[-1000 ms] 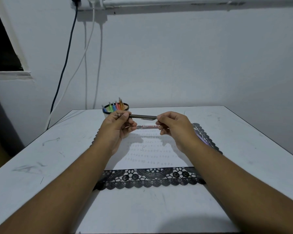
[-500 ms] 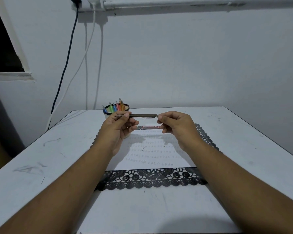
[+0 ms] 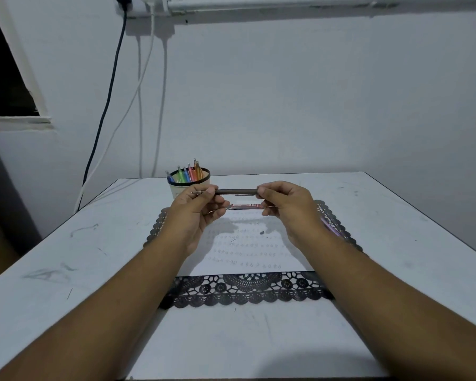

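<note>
In the head view I cannot read any writing. The sheet of paper in the middle of the frame carries rows of small handwritten signs, but they are too small to make out. I see no brand or label either.

The table is white and smooth, with grey scuffs and scratches, and it fills the lower half of the frame. Behind it stands a plain pale wall. A black cable and white cables hang down the wall from sockets at the top. A dark window opening is in the upper left.

Under the paper lies a black mat with a lace pattern and a scalloped border. A round pale cup with a dark rim stands above the mat, left of centre. It holds translucent coloured pens: blue, green, pink and orange.

My left hand and right hand are raised over the paper at the centre of the frame. Between them the slim dark pen lies level. Each hand pinches one end of it with curled thumb and fingers. Just below it a reddish transparent tube lies between the lower fingers; I cannot tell whether they hold it. A purple pen shows beside the right wrist, on the mat.
</note>
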The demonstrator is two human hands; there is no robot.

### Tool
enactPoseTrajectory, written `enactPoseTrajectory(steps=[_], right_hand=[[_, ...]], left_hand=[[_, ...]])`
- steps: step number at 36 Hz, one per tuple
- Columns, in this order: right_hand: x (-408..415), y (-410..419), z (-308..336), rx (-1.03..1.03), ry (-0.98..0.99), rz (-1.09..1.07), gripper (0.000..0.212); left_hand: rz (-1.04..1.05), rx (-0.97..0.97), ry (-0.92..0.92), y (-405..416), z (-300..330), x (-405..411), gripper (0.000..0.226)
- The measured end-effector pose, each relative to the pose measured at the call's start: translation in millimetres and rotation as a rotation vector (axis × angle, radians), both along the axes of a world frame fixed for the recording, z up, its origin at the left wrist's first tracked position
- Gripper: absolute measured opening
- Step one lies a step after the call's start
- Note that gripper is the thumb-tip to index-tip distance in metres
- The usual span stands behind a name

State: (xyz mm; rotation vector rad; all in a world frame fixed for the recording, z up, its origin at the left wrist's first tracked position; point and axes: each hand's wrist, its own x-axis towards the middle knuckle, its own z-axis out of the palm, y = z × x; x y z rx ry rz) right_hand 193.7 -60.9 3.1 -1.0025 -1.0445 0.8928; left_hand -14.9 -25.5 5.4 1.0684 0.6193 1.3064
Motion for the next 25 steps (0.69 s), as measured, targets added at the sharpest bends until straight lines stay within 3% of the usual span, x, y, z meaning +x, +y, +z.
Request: enactPoseTrajectory(steps=[6, 10, 17, 25], right_hand=[[14, 2, -7, -0.114, -0.137, -0.071, 0.008], [25, 2, -7, -0.188, -0.114, -0.047, 0.01], [12, 3, -2, -0.072, 0.074, 0.051, 0.006], [10, 2, 0, -0.054, -0.028, 0.003, 0.014]], left_hand=[[0.033, -0.075, 0.063, 6, -1, -7, 0.005], [0.013, -0.089, 0.108, 7, -2, -11, 0.01], [-0.063, -0.068, 0.166, 2, -2, -7, 0.007], [-0.089, -0.07, 0.161, 1, -3, -5, 0.007]])
